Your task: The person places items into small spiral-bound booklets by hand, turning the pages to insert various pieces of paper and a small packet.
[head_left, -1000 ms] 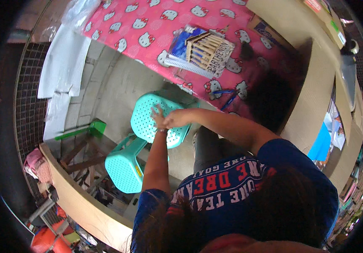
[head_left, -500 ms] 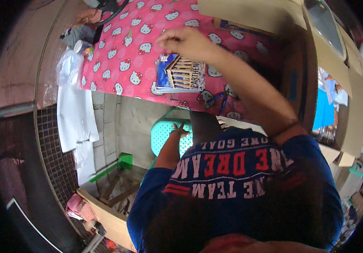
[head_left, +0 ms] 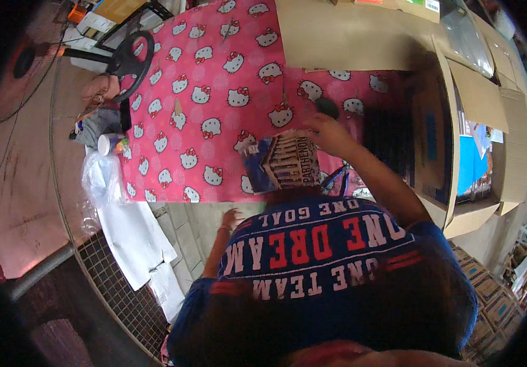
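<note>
A notebook point(head_left: 282, 162) with a columned building on its cover lies near the front edge of a table covered with a pink, cat-patterned cloth point(head_left: 196, 122). My right hand point(head_left: 332, 136) is at the notebook's far right corner, its fingers loosely bent and apart; I cannot tell whether they touch it. Just beyond that hand sits a dark round thing point(head_left: 326, 109). Blue slender things point(head_left: 336, 178) lie right of the notebook, partly behind my forearm. Below the table's front edge, my left hand point(head_left: 231, 219) hangs with fingers apart, holding nothing.
An open cardboard box point(head_left: 459, 165) with papers stands to the right, and a cardboard flap point(head_left: 349, 37) covers the far right. At the left are a black ring-shaped thing point(head_left: 132, 66), a white cup point(head_left: 107, 145) and clear plastic point(head_left: 101, 177). A metal grille point(head_left: 113, 287) runs below.
My view has shifted, with my body closer to the table. My right hand has moved from above the notebook to its right corner. My left hand has left the green perforated stool, now out of sight.
</note>
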Demonstrator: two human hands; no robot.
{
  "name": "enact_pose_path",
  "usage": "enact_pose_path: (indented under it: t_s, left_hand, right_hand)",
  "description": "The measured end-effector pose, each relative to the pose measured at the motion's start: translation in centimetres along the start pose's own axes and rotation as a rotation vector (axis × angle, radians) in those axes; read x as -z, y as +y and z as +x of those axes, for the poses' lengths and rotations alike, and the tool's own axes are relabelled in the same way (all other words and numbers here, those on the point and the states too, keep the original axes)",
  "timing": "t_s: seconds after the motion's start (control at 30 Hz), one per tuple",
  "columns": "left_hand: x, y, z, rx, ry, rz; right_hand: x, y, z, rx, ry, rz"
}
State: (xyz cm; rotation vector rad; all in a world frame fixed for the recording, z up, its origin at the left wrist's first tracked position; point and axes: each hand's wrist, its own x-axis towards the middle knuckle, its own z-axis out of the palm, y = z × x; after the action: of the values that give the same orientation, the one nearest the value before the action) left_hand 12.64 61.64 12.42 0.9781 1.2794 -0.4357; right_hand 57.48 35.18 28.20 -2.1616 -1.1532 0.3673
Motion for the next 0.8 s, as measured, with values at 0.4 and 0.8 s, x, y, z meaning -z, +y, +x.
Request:
enact_pose_path:
  t_s: [0.4,0.8]
  left_hand:
    - [-8.2,16.1,-2.4,-0.295,0.044,-0.171]
    - [-10.3,17.1,0.0,-0.638,-0.359,0.069]
  right_hand:
    - [-7.5,0.8,-6.3,-0.937,-0.119,1.238]
    - [-11.9,-1.2,-11.0,-0.913,0.083,1.320]
